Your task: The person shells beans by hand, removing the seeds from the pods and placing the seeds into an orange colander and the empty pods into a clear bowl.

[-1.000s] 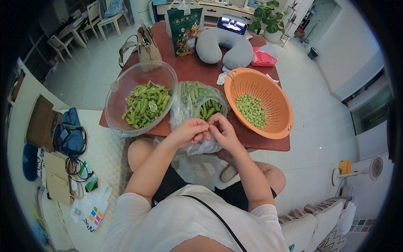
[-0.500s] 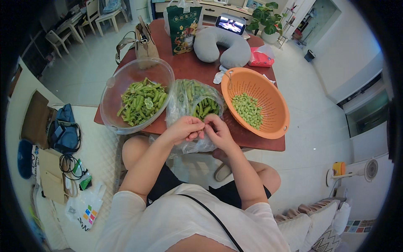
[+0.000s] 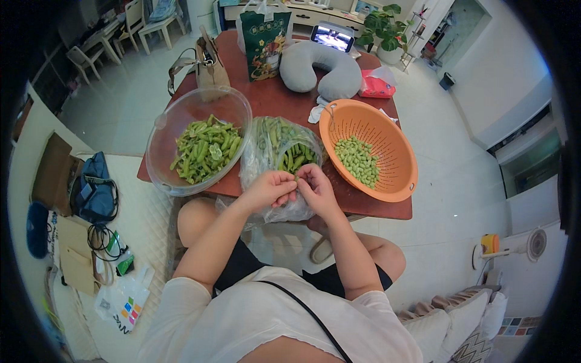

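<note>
My left hand (image 3: 270,190) and my right hand (image 3: 318,191) meet at the fingertips, both closed in a pinch. Between them is a small green bean pod (image 3: 296,178), mostly covered by the fingers. Just beyond my hands lies a clear plastic bag (image 3: 253,158), its mouth showing whole green pods (image 3: 295,156). To the left, a large translucent bowl (image 3: 161,158) holds a heap of green pods and opened hulls (image 3: 209,148). On the right, a tilted orange colander (image 3: 396,172) contains shelled green beans (image 3: 357,162).
The reddish-brown table (image 3: 387,210) also bears a grey neck pillow (image 3: 296,69), a lit phone (image 3: 332,37), a dark green paper bag (image 3: 264,48), a beige handbag (image 3: 212,71) and a pink tissue pack (image 3: 376,85). A fan (image 3: 535,244) stands at the right.
The whole view has shifted very slightly. My hands keep almost the same pinch, with only a small movement of the fingers.
</note>
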`<state>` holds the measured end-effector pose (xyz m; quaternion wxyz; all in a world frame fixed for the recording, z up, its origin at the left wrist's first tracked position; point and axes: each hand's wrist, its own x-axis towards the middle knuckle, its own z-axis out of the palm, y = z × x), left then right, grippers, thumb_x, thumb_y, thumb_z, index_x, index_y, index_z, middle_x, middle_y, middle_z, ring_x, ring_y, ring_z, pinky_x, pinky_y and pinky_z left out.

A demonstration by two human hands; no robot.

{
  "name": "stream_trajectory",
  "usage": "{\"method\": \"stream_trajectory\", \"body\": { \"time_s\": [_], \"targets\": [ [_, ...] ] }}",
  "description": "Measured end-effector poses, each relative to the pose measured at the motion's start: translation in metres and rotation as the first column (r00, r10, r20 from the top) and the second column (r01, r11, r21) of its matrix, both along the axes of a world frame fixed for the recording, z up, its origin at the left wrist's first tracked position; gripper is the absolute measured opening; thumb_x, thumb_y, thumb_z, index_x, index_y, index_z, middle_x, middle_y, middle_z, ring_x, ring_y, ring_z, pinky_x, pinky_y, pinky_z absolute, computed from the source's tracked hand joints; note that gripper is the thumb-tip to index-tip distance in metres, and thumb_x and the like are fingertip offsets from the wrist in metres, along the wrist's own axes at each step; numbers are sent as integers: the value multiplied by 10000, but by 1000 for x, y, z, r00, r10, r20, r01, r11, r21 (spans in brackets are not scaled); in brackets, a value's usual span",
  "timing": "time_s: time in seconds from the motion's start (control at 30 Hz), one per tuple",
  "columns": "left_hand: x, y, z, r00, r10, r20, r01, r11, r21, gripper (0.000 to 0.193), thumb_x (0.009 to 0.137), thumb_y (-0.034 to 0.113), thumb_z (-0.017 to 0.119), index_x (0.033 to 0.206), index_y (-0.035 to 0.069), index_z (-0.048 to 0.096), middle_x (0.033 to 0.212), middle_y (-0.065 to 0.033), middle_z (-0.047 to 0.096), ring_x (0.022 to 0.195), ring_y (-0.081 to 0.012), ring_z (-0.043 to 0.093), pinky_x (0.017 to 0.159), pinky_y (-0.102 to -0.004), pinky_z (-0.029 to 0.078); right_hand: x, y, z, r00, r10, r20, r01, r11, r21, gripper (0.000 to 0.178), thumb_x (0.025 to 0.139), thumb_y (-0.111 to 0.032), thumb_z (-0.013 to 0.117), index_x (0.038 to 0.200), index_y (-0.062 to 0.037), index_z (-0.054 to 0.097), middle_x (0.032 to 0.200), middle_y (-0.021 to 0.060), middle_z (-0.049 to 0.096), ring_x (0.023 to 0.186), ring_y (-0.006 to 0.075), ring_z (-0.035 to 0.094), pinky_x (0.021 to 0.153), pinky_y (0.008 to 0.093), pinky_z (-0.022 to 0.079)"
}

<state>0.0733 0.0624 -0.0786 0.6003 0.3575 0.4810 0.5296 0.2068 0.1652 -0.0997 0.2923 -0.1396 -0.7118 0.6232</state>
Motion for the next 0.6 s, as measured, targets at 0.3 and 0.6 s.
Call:
{"method": "stream_trajectory", "body": {
  "time_s": [0.3,0.6],
  "targets": [
    [16,-2,-8,969,160,-187,-149,986,73,115,873,95,515,945,14,556,717,-5,585,504,-31,459,440,-178,361,2,2,3,999,51,2,-50,990,-133,119,813,-11,518,925,-22,479,817,-1,502,729,57,487,635,202,407],
    [22,0,-9,789,331,-518,-214,938,272,85,813,79,541,831,4,576,637,-98,573,540,-173,537,501,-299,401,1,2,4,998,50,34,-43,985,-169,136,787,7,509,915,-22,475,805,-4,489,703,54,473,603,202,409]
  ]
}}
